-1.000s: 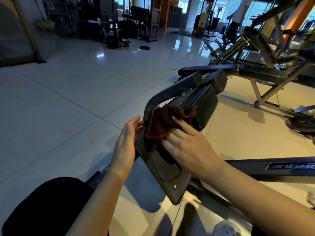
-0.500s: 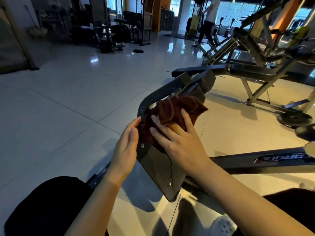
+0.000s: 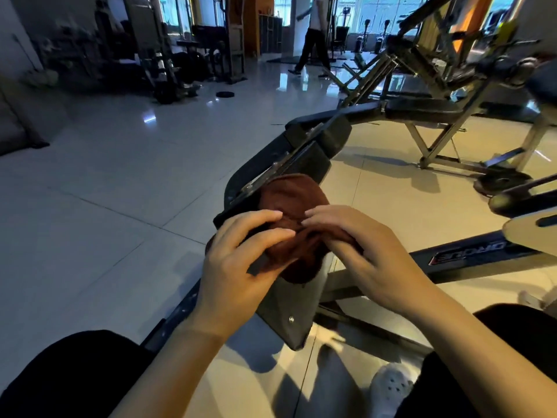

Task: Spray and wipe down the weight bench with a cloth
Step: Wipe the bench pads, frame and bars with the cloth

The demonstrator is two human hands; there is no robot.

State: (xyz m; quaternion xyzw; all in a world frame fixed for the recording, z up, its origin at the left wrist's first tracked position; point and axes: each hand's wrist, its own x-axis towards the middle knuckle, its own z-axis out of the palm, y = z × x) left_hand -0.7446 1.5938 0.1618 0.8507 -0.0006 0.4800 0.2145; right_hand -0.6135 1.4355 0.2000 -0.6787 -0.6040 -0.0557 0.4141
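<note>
Right now both of my hands are on the brown cloth [image 3: 291, 224], which lies bunched over the sloping black plate of the weight bench [image 3: 286, 312], just below the textured pads further up its frame. My left hand [image 3: 238, 260] curls its fingers over the near left side of the cloth and seems to gather it, while my right hand [image 3: 370, 248] pinches the cloth's right edge with bent fingertips; so each hand is grasping the cloth rather than lying flat on it. I judge that I am somewhere in the wiping part of the job, perhaps refolding the cloth for a fresh face. No spray bottle shows anywhere, so I cannot tell whether spraying is done or whether more is due. The plate under my hands looks dull and I cannot say whether it is clean or wet. What seems left, as far as I can see, is the upper pads [image 3: 313, 164] and the long frame beyond them, which the cloth does not cover. Far off, a person [image 3: 312, 40] walks across the shiny tiled floor [image 3: 105, 191].
</note>
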